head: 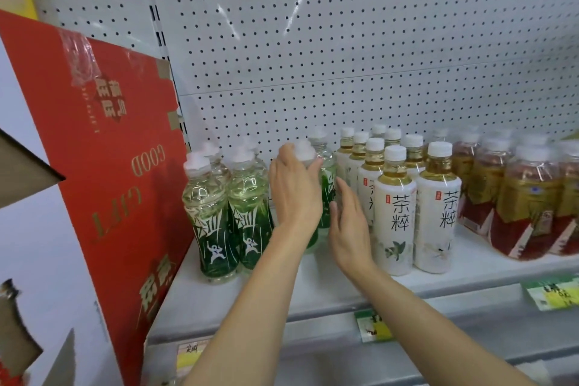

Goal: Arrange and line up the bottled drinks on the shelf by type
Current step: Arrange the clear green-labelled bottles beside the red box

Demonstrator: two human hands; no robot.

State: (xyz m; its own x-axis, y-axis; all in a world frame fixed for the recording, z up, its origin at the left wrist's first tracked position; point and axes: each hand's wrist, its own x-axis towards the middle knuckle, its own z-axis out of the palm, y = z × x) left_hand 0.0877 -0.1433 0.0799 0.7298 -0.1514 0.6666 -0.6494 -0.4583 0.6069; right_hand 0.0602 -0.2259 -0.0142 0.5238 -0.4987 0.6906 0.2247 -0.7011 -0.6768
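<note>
On the white shelf (313,288) stand three kinds of bottled drinks. Green-labelled bottles (210,219) with white caps are grouped on the left. My left hand (294,188) grips one more green-labelled bottle (305,152) just below its cap, right of that group. My right hand (346,226) is held with straight fingers beside this bottle's lower part; contact is hard to tell. Further right, white-labelled tea bottles (396,213) stand in rows. Red-and-gold-labelled bottles (526,207) fill the far right.
A large red cardboard box (119,166) leans at the shelf's left end, close to the green bottles. A white pegboard wall (313,56) backs the shelf. Price tags (372,326) hang on the front rail. Bare shelf surface lies in front of the bottles.
</note>
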